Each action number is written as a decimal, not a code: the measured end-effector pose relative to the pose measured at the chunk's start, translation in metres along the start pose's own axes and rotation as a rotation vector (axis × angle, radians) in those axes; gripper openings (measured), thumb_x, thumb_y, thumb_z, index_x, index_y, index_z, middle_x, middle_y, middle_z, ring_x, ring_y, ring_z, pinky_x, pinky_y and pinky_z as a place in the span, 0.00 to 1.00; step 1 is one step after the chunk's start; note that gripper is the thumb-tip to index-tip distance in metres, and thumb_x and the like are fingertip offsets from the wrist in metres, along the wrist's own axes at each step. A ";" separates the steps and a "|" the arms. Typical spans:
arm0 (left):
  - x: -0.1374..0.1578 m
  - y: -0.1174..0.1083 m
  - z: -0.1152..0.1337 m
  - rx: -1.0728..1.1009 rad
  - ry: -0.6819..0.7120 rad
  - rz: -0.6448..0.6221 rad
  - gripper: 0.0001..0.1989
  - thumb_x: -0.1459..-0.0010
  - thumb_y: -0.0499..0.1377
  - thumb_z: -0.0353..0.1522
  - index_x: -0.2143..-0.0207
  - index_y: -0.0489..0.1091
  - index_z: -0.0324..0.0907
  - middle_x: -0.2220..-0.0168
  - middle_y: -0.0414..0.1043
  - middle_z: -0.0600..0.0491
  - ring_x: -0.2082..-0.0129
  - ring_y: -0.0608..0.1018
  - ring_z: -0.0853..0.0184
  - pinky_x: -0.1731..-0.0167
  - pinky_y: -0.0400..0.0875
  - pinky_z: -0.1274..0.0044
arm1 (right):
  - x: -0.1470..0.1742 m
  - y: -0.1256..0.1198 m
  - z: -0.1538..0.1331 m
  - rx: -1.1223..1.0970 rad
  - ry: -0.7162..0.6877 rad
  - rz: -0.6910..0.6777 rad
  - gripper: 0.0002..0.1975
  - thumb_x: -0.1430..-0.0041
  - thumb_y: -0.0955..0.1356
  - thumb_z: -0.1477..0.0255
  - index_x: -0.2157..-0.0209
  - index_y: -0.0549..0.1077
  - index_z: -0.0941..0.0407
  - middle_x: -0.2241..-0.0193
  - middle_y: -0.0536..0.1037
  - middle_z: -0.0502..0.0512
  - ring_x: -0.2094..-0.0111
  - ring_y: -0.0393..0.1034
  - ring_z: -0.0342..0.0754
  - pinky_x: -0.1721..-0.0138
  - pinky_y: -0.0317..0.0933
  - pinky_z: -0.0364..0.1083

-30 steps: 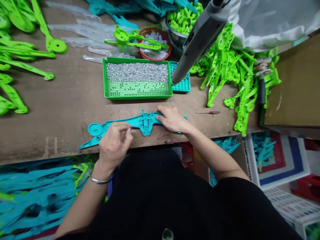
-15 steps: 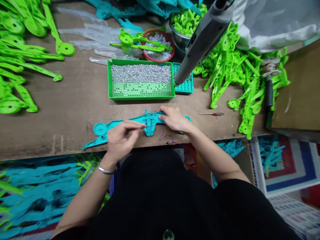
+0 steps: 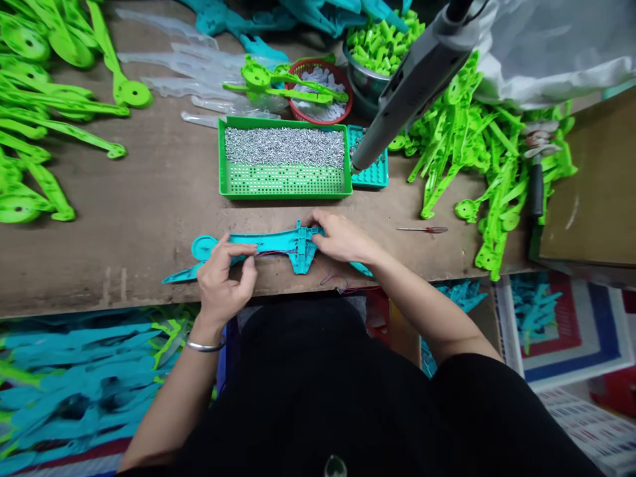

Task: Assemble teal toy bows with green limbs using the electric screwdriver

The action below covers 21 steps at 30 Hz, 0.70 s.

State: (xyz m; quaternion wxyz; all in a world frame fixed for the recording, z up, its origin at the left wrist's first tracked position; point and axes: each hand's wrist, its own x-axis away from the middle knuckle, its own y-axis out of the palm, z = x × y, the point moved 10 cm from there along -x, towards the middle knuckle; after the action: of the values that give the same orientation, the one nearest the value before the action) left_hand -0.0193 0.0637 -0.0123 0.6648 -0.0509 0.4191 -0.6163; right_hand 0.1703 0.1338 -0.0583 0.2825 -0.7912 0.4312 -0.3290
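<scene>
A long blue plastic shell [image 3: 271, 242] lies hollow side up along the front of the bench, with a round end at its left and a ribbed crosspiece right of its middle. My left hand [image 3: 223, 278] is at its left part, thumb and fingers drawn together at thin red and dark wires [image 3: 272, 252] that run to the crosspiece. My right hand [image 3: 342, 238] covers the shell's right part, fingers curled over it beside the crosspiece. More thin wire [image 3: 330, 275] trails below it toward the bench edge.
A green tray [image 3: 285, 195] of small metal screws stands behind the shell. A grey powered screwdriver [image 3: 407, 99] hangs down beside it over a teal tray [image 3: 370, 175]. A small screwdriver [image 3: 422, 230] lies at right. Green plastic parts [image 3: 467, 139] are heaped on both sides.
My left hand has moved left along the shell, away from the crosspiece, and the wires now show stretched inside it. My right hand has shifted slightly left, closer to the crosspiece.
</scene>
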 end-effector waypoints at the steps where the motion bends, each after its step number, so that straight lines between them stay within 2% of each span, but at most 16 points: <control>1: 0.001 0.001 0.000 0.049 -0.012 0.001 0.09 0.45 0.60 0.24 0.62 0.71 0.44 0.66 0.79 0.56 0.64 0.82 0.66 0.43 0.69 0.59 | -0.002 0.001 -0.001 -0.021 -0.014 -0.008 0.19 0.48 0.62 0.77 0.55 0.73 0.58 0.54 0.79 0.60 0.54 0.71 0.54 0.53 0.61 0.51; 4: 0.005 0.000 -0.006 0.189 -0.068 0.041 0.05 0.43 0.60 0.26 0.65 0.70 0.45 0.68 0.78 0.56 0.63 0.82 0.66 0.45 0.70 0.61 | -0.008 0.004 -0.003 -0.079 -0.041 -0.070 0.15 0.51 0.62 0.79 0.62 0.75 0.58 0.62 0.79 0.56 0.61 0.71 0.50 0.58 0.62 0.47; 7: 0.009 -0.003 -0.021 0.256 -0.171 0.121 0.01 0.41 0.60 0.31 0.67 0.69 0.44 0.69 0.76 0.54 0.64 0.81 0.66 0.49 0.74 0.62 | -0.012 0.007 -0.005 -0.157 -0.040 -0.183 0.11 0.53 0.62 0.79 0.68 0.73 0.57 0.70 0.75 0.51 0.68 0.66 0.45 0.65 0.60 0.45; 11: 0.015 -0.012 -0.039 0.342 -0.314 0.300 0.03 0.41 0.59 0.33 0.66 0.68 0.44 0.68 0.72 0.54 0.65 0.80 0.67 0.52 0.77 0.64 | -0.017 0.005 -0.007 -0.159 -0.033 -0.247 0.09 0.52 0.62 0.80 0.69 0.70 0.56 0.74 0.71 0.49 0.72 0.60 0.43 0.70 0.57 0.44; 14: 0.013 -0.028 -0.038 0.295 -0.395 0.413 0.05 0.42 0.60 0.34 0.65 0.68 0.43 0.66 0.73 0.53 0.67 0.80 0.67 0.60 0.80 0.68 | -0.021 0.004 -0.007 -0.072 -0.078 -0.226 0.09 0.53 0.63 0.80 0.69 0.71 0.56 0.72 0.73 0.50 0.70 0.63 0.45 0.67 0.57 0.45; 16: 0.007 -0.048 -0.030 0.213 -0.396 0.484 0.07 0.44 0.61 0.34 0.65 0.67 0.41 0.67 0.73 0.53 0.69 0.80 0.67 0.64 0.79 0.69 | -0.025 0.001 -0.003 -0.018 -0.091 -0.167 0.12 0.54 0.63 0.80 0.67 0.73 0.56 0.68 0.76 0.52 0.66 0.66 0.47 0.63 0.59 0.46; 19: -0.001 -0.084 -0.022 0.085 -0.352 0.606 0.09 0.51 0.63 0.33 0.69 0.67 0.40 0.70 0.72 0.53 0.72 0.79 0.66 0.68 0.79 0.68 | -0.027 -0.004 0.007 -0.016 -0.079 -0.084 0.18 0.54 0.64 0.81 0.60 0.74 0.57 0.60 0.78 0.54 0.60 0.69 0.49 0.57 0.61 0.47; 21: -0.001 -0.102 -0.028 0.019 -0.352 0.670 0.09 0.55 0.61 0.33 0.70 0.66 0.41 0.70 0.71 0.54 0.72 0.77 0.66 0.69 0.78 0.68 | -0.020 -0.010 0.008 -0.035 -0.085 -0.028 0.21 0.52 0.64 0.81 0.55 0.73 0.58 0.57 0.77 0.56 0.57 0.69 0.50 0.54 0.61 0.47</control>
State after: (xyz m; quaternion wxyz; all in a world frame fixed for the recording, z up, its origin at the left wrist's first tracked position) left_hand -0.1153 0.0534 0.0296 0.8918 -0.0099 0.2863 -0.3502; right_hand 0.1734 0.1572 -0.0615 0.2818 -0.8153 0.4133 -0.2915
